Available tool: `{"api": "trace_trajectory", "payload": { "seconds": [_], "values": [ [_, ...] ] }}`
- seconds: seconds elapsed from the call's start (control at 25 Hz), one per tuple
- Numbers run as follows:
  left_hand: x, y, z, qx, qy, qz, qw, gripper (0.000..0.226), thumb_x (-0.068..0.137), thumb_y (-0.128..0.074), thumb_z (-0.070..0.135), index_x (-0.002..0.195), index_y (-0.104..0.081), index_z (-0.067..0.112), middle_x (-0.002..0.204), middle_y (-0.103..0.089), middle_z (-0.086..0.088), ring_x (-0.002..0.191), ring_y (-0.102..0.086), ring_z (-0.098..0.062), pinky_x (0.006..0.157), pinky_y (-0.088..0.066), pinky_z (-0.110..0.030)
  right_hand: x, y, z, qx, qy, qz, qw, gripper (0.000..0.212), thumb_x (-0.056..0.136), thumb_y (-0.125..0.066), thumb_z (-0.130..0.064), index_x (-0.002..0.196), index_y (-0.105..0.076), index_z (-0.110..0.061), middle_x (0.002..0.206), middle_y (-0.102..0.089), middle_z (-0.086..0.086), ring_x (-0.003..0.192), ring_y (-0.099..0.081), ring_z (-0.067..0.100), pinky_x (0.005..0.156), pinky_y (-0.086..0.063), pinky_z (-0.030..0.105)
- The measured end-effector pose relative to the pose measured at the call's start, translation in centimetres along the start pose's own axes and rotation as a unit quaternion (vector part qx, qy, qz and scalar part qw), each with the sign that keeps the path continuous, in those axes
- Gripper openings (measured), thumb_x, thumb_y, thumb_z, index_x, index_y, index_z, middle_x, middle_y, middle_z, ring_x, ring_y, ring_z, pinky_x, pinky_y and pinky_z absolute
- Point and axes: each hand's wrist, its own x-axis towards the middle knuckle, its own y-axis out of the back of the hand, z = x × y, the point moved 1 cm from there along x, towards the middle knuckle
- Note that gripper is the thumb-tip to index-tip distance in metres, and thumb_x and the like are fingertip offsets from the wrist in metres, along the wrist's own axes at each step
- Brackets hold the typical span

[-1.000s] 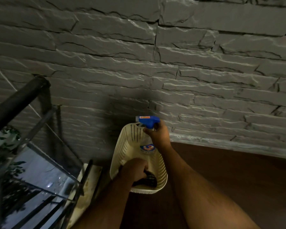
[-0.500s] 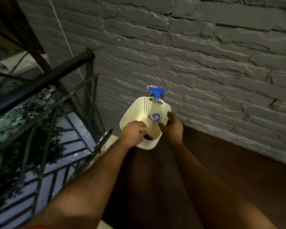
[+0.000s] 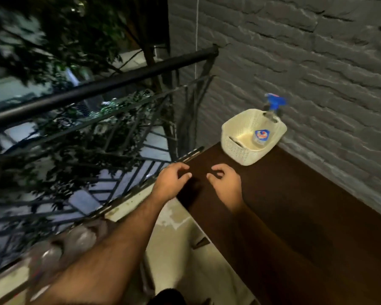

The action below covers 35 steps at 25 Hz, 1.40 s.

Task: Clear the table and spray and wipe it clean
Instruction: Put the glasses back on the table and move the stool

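Note:
A cream plastic basket [image 3: 233, 148] stands at the far end of the dark brown table [image 3: 295, 205], against the stone wall. A clear spray bottle [image 3: 261, 135] with a blue trigger head [image 3: 274, 102] leans inside it. My left hand [image 3: 171, 180] hovers over the table's left edge with loosely curled fingers, holding nothing. My right hand [image 3: 226, 181] is beside it over the table, fingers also loosely curled and empty. Both hands are a short way in front of the basket, apart from it.
A grey stone wall [image 3: 306, 62] runs along the table's right side. A black metal railing [image 3: 97, 91] borders the left, with trees and a street beyond. A pale ledge [image 3: 180, 238] lies between railing and table.
Both hands have let go of the basket and the bottle and drawn back toward me. The view has swung left and pulled away, so the basket now sits farther off.

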Motion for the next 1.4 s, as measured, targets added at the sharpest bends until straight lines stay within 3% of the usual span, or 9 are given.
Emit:
{"api": "trace_trajectory", "payload": {
  "seconds": [0.16, 0.36, 0.68, 0.8, 0.96, 1.12, 1.24, 1.32, 1.4],
  "values": [
    [-7.9, 4.7, -5.5, -0.031, 0.073, 0.036, 0.996, 0.032, 0.084, -0.066, 0.037, 0.111, -0.066, 0.022, 0.114, -0.066, 0.005, 0.104, -0.061, -0.010, 0.094, -0.047, -0.029, -5.2, -6.6, -1.9, 0.005, 0.009, -0.087, 0.996, 0.021, 0.080, -0.074, -0.023, 0.101, -0.071, -0.019, 0.104, -0.070, -0.001, 0.092, -0.066, 0.010, 0.085, -0.054, 0.030],
    [-18.8, 11.4, -14.2, -0.025, 0.173, 0.075, 0.982, 0.031, 0.086, -0.068, 0.030, 0.115, -0.064, 0.018, 0.110, -0.065, 0.005, 0.100, -0.060, -0.012, 0.079, -0.040, -0.017, -13.1, -16.7, -5.2, -0.002, 0.019, -0.194, 0.981, 0.016, 0.077, -0.074, -0.021, 0.091, -0.067, -0.022, 0.094, -0.072, 0.003, 0.089, -0.069, 0.017, 0.085, -0.056, 0.038],
    [-32.2, 22.2, -28.1, 0.047, 0.297, 0.075, 0.951, 0.052, 0.082, -0.069, 0.037, 0.130, -0.056, 0.022, 0.130, -0.059, -0.001, 0.118, -0.055, -0.020, 0.096, -0.042, -0.028, -24.3, -30.3, -10.2, -0.097, 0.059, -0.277, 0.954, 0.028, 0.075, -0.077, -0.022, 0.101, -0.068, -0.019, 0.101, -0.067, 0.004, 0.093, -0.065, 0.022, 0.084, -0.051, 0.031],
    [-33.0, 24.0, -31.4, 0.067, 0.314, 0.055, 0.945, 0.059, 0.080, -0.071, 0.036, 0.133, -0.050, 0.022, 0.133, -0.056, -0.004, 0.119, -0.053, -0.022, 0.100, -0.041, -0.030, -24.9, -32.7, -11.4, -0.172, 0.087, -0.304, 0.933, 0.035, 0.076, -0.075, -0.024, 0.109, -0.065, -0.020, 0.107, -0.063, 0.001, 0.094, -0.061, 0.018, 0.079, -0.044, 0.024],
    [-31.3, 23.6, -35.3, 0.094, 0.325, 0.035, 0.940, 0.073, 0.078, -0.073, 0.035, 0.142, -0.039, 0.020, 0.140, -0.047, -0.007, 0.126, -0.046, -0.026, 0.107, -0.037, -0.035, -23.4, -36.0, -11.3, -0.239, 0.147, -0.311, 0.908, 0.035, 0.084, -0.066, -0.030, 0.115, -0.061, -0.015, 0.114, -0.062, 0.005, 0.100, -0.059, 0.022, 0.083, -0.048, 0.029],
    [-27.4, 21.1, -40.7, 0.130, 0.321, 0.013, 0.938, 0.091, 0.078, -0.075, 0.040, 0.150, -0.024, 0.018, 0.157, -0.023, -0.006, 0.141, -0.027, -0.027, 0.115, -0.027, -0.038, -20.2, -43.2, -7.8, -0.247, 0.190, -0.302, 0.901, 0.069, 0.073, -0.047, -0.065, 0.116, -0.061, -0.012, 0.110, -0.066, 0.007, 0.098, -0.062, 0.027, 0.082, -0.053, 0.037],
    [-24.3, 18.2, -45.3, 0.139, 0.324, -0.005, 0.936, 0.112, 0.070, -0.080, 0.048, 0.154, -0.010, 0.022, 0.162, -0.003, -0.002, 0.147, -0.011, -0.028, 0.118, -0.021, -0.044, -17.9, -49.7, -4.2, -0.297, 0.231, -0.319, 0.870, 0.087, 0.063, -0.065, -0.066, 0.134, -0.048, -0.020, 0.128, -0.058, 0.007, 0.113, -0.058, 0.028, 0.090, -0.053, 0.040],
    [-22.6, 16.3, -48.1, 0.140, 0.330, -0.042, 0.933, 0.124, 0.065, -0.081, 0.052, 0.154, 0.001, 0.024, 0.161, 0.008, -0.002, 0.147, 0.000, -0.030, 0.119, -0.014, -0.046, -17.0, -53.2, -2.6, -0.328, 0.249, -0.313, 0.856, 0.104, 0.056, -0.074, -0.064, 0.142, -0.042, -0.015, 0.140, -0.051, 0.014, 0.121, -0.053, 0.034, 0.098, -0.048, 0.047],
    [-21.7, 14.5, -50.1, 0.175, 0.317, -0.073, 0.929, 0.124, 0.066, -0.079, 0.054, 0.153, 0.003, 0.023, 0.161, 0.005, -0.005, 0.147, -0.002, -0.034, 0.119, -0.011, -0.046, -16.5, -55.6, -1.0, -0.353, 0.257, -0.303, 0.847, 0.105, 0.056, -0.067, -0.068, 0.142, -0.043, -0.013, 0.138, -0.053, 0.017, 0.118, -0.055, 0.037, 0.097, -0.046, 0.050]
  ]
}}
